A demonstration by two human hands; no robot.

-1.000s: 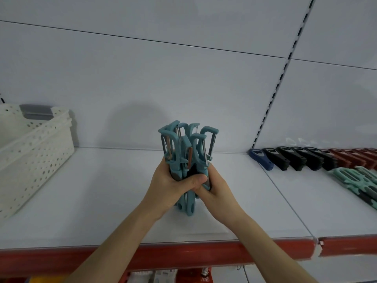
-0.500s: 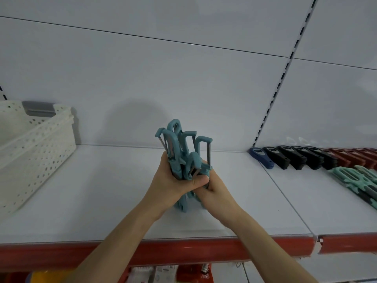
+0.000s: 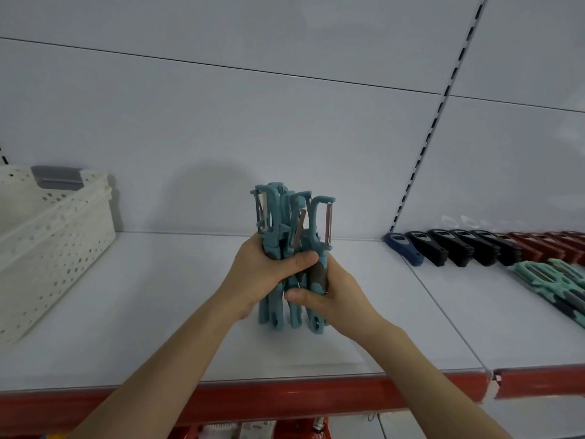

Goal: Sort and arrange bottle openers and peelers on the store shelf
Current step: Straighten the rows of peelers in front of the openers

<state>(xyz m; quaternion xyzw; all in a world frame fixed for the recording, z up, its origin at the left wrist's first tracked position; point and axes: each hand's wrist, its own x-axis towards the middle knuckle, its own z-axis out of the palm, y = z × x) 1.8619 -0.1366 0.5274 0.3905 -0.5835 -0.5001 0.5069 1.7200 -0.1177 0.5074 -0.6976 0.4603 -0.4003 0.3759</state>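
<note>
A bundle of several teal peelers (image 3: 286, 217) stands upright over the white shelf (image 3: 142, 312), blades up and handle ends near the shelf surface. My left hand (image 3: 262, 274) grips the bundle from the left, thumb across its front. Lower on the right side, my right hand (image 3: 332, 296) holds the handles with its fingers curled round them. On the neighbouring shelf section lies a row of bottle openers (image 3: 459, 247), one blue, several black, then red ones. In front of that row lie more mint-green peelers (image 3: 550, 280).
A white perforated plastic basket (image 3: 47, 248) stands at the shelf's left end. A red price rail (image 3: 285, 397) runs along the shelf's front edge. A slotted upright (image 3: 440, 106) splits the white back panel. Packaged goods show on the level below.
Both hands have kept hold of the peeler bundle. It dropped towards the shelf, and the heads sit closer together and more upright than a second ago.
</note>
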